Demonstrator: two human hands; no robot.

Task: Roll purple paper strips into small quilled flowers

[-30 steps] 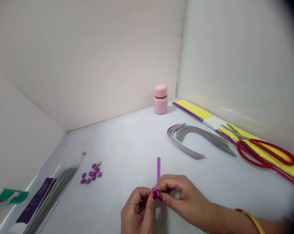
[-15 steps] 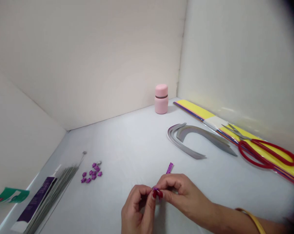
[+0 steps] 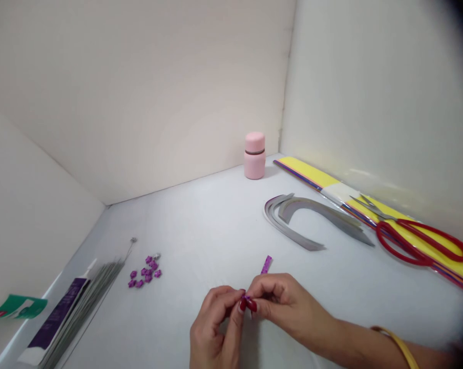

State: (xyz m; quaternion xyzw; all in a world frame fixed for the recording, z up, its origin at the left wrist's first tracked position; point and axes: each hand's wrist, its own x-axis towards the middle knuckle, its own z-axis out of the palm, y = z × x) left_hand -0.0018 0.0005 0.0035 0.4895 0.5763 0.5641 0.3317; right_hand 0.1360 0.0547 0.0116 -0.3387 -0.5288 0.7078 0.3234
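Observation:
A narrow strip of glittery purple paper [image 3: 267,265] rises from a small folded knot of the same paper [image 3: 247,300]. My left hand [image 3: 216,323] and my right hand [image 3: 283,302] pinch that knot between their fingertips, close together above the white surface. The red nails partly hide the knot, and its exact shape cannot be seen. The free end of the strip slants up and to the right, past my right fingers.
Several small purple paper stars [image 3: 145,270] lie left of my hands. Curved grey paper strips [image 3: 312,220], red-handled scissors [image 3: 416,242] on a yellow paper pack [image 3: 370,210], and a pink jar [image 3: 254,156] stand beyond. A bundle of thin strips [image 3: 78,312] lies at the left edge.
The strip's free end has swung from upright to a rightward slant. My left fingers have risen onto the knot, and my hands sit slightly closer together.

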